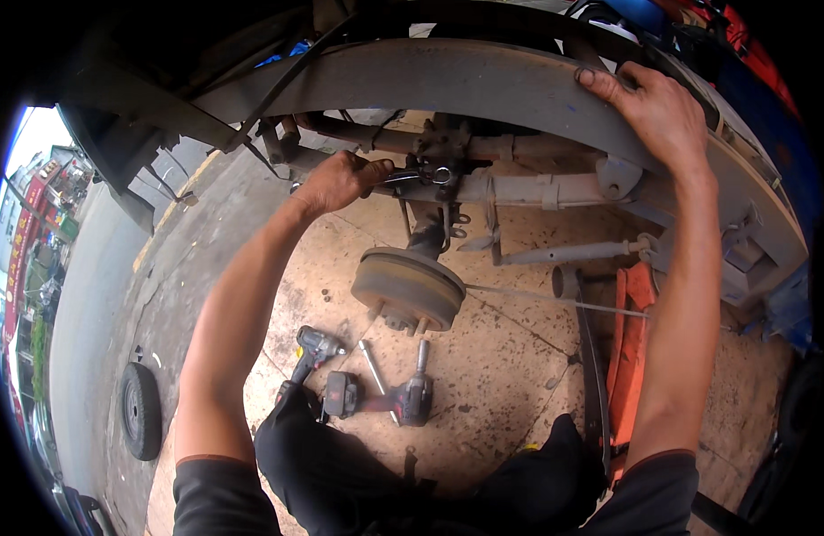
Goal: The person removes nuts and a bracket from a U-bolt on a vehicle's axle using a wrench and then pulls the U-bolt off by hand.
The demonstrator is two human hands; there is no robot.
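Observation:
My left hand [340,183] is closed on a metal wrench [407,176], whose ring end sits at a bolt fitting on the leaf spring assembly [564,190] under the vehicle. My right hand [653,112] grips the upper edge of the grey curved frame rail [483,89], fingers curled over it. Below the wrench, a rusty axle [425,237] ends in a brake drum [403,290] with studs.
Two cordless impact tools [313,353] [407,402] and a steel extension bar [372,362] lie on the speckled floor between my knees. An orange jack [626,357] stands at the right. A spare tyre [141,411] lies at the left, beside a street [86,330].

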